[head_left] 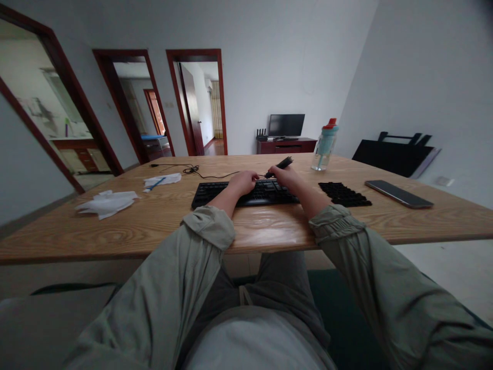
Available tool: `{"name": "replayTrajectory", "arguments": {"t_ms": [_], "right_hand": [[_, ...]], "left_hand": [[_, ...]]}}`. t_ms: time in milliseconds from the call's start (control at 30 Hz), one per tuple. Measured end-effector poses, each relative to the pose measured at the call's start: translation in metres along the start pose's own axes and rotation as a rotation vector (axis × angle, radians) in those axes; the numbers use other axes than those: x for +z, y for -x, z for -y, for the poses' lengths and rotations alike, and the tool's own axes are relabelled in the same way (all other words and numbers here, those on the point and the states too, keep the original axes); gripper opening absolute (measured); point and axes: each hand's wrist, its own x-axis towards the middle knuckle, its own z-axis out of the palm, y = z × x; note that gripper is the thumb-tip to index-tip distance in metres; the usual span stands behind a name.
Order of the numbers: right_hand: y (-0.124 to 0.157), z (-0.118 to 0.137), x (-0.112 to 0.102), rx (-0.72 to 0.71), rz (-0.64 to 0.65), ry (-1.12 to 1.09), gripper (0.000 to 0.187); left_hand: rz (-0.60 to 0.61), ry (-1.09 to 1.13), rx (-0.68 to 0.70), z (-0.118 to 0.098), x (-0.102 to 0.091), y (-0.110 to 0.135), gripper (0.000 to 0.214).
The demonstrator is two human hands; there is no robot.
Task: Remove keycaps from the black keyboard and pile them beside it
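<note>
A black keyboard [210,194] lies on the wooden table in front of me. My left hand [244,182] rests over its middle and far edge with the fingers curled in; the fingertips are partly hidden. My right hand [284,176] is closed around a black brush [285,163], whose bristly-looking end points up and to the right. Its lower tip is down at the right part of the keyboard. To the right, black keycaps [344,194] lie grouped in rows.
A phone [399,193] lies right of the keycaps. Behind them stands a clear bottle [324,146] with a red cap. At left are crumpled white tissue [108,203] and a blue stick [154,184] on another tissue. A black cable [191,169] trails behind the keyboard.
</note>
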Motion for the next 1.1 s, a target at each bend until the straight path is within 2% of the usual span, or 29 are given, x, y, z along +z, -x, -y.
{"name": "replayTrajectory", "arguments": {"t_ms": [533, 667, 867, 1100], "right_hand": [[0.005, 0.01, -0.001, 0.05, 0.001, -0.026, 0.018], [0.002, 0.007, 0.0, -0.008, -0.003, -0.026, 0.014], [-0.011, -0.007, 0.003, -0.203, 0.008, 0.014, 0.011], [-0.01, -0.008, 0.003, -0.245, 0.007, 0.022, 0.014]], "left_hand": [[-0.01, -0.084, 0.039, -0.005, 0.001, 0.002, 0.024], [0.0, -0.093, 0.073, -0.005, 0.001, 0.003, 0.024], [-0.007, -0.181, 0.08, -0.011, -0.001, 0.006, 0.026], [0.0, -0.285, 0.104, -0.017, -0.003, 0.01, 0.027]]}}
